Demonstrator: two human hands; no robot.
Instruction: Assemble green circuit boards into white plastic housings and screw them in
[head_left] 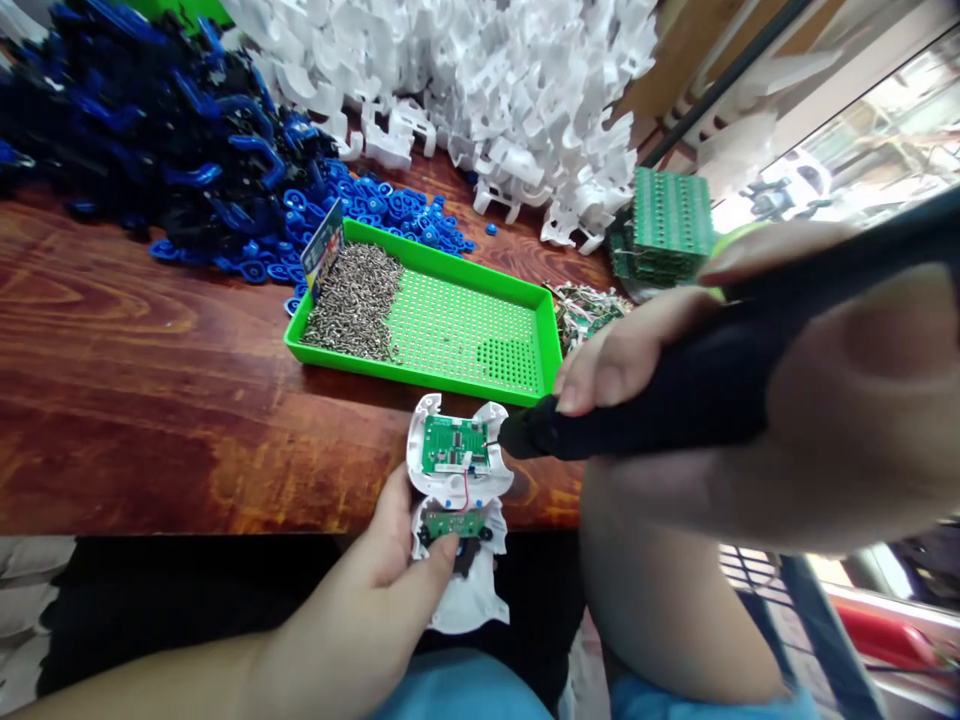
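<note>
My left hand (397,580) grips an open white plastic housing (459,484) at the table's front edge, its thumb on the lower half. A green circuit board (454,445) sits in the upper half, and a red wire (466,490) runs down to a smaller green board (450,524) in the lower half. My right hand (720,400) is wrapped around a black electric screwdriver (660,410), held sideways from the right. The screwdriver's tip meets the right edge of the upper board; any screw there is too small to make out.
Behind the housing lies a green perforated tray (420,380) with many small screws (352,300) at its left. Blue and black parts (187,140) are heaped at the left, white housings (465,70) at the back. Stacked green boards (671,220) and wired boards (589,312) are at the right.
</note>
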